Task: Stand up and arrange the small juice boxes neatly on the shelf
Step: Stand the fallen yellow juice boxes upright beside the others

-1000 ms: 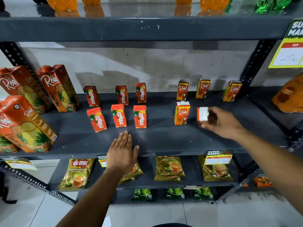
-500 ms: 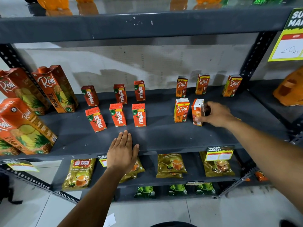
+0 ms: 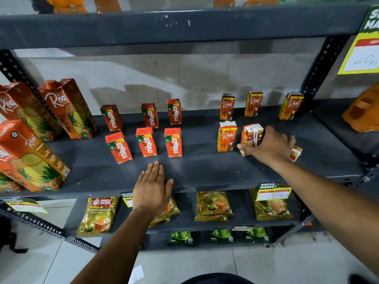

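Observation:
On the grey shelf [image 3: 205, 169] several small red Maaza boxes [image 3: 148, 142] stand upright in two rows of three. To their right, three small Real boxes [image 3: 253, 103] line the back. A fourth Real box [image 3: 226, 136] stands in front. Beside it my right hand [image 3: 268, 146] grips another small Real box [image 3: 250, 136], upright on the shelf, its back side with the straw facing me. One more small box [image 3: 296, 153] lies on its side just behind that hand. My left hand [image 3: 152, 189] rests flat on the shelf's front edge, holding nothing.
Large Real pineapple cartons [image 3: 68, 108] stand at the shelf's left end. Tea packets [image 3: 99, 216] fill the lower shelf, green packs [image 3: 181, 238] below them. A yellow price tag [image 3: 363, 56] hangs at the upper right. An orange bag [image 3: 363, 111] sits on the neighbouring shelf.
My right hand turned the held box from tilted in the air to upright and brought it down beside the front Real box. My left hand stayed put.

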{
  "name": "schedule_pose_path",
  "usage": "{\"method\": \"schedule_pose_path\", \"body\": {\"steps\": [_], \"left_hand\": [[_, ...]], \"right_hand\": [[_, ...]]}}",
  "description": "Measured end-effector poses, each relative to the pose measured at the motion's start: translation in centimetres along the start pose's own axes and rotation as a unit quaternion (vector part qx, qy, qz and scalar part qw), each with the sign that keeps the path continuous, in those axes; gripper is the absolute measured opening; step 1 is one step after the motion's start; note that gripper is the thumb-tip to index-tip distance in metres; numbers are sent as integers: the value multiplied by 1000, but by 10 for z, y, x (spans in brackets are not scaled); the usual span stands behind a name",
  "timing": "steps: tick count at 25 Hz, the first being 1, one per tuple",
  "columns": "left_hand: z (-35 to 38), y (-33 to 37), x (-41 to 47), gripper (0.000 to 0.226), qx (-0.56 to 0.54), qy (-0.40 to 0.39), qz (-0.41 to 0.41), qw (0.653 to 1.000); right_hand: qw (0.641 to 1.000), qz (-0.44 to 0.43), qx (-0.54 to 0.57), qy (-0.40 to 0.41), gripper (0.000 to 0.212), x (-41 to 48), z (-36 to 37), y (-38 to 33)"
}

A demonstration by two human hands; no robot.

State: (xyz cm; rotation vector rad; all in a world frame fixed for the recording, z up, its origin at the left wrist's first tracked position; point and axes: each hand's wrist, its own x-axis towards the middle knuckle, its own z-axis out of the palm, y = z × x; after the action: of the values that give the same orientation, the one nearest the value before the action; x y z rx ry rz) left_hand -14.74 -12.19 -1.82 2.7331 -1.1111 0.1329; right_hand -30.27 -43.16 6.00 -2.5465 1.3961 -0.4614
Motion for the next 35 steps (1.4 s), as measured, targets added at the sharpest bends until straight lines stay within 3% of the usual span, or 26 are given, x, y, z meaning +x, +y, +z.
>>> {"method": "schedule_pose_path", "body": {"steps": [3,6,8,10,13,16,19,21,23,25,27,29,30,32,35], "left_hand": [[1,-1,0,78,5,3,-3,1000],[1,0,0,80,9,0,-3,1000],[1,1,1,81,12,-1,-3,1000],[1,2,1,81,14,-3,-3,1000],[0,1,0,81,14,-1,-4,1000],[0,1,0,81,10,-1,-6,1000],[0,1,1,79,12,-2,-8,1000],[0,1,1,78,12,0,-7,1000],[0,2,1,78,13,-2,-6,1000],[0,2,1,77,12,0,-6,1000],[-1,2,1,77,12,0,-6,1000],[0,2,1,77,13,-1,-6,1000],[1,2,1,77,13,-1,-7,1000],[1,1,1,76,10,0,-7,1000],[1,2,1,73,9,2,-8,1000]], "right_hand": [[999,-17,33,-7,92,5,-24,-7],[991,-41,-35,-122,71,26,-48,-15],[974,-87,-59,-199,56,36,-61,-22],[948,-175,-148,-223,56,41,-73,-30],[863,-357,-341,-107,51,44,-79,-32],[773,-486,-403,-55,57,46,-76,-28],[729,-540,-420,-1,54,46,-78,-28],[720,-545,-430,16,50,48,-81,-30],[724,-534,-437,5,51,51,-80,-27],[755,-508,-415,-9,59,54,-82,-18],[845,-433,-312,-38,67,57,-89,-7],[934,-280,-176,-138,66,64,-92,11],[945,-201,-160,-204,68,68,-92,21],[933,-80,-191,-294,77,65,-81,47],[952,-37,-139,-271,84,52,-54,79]]}}
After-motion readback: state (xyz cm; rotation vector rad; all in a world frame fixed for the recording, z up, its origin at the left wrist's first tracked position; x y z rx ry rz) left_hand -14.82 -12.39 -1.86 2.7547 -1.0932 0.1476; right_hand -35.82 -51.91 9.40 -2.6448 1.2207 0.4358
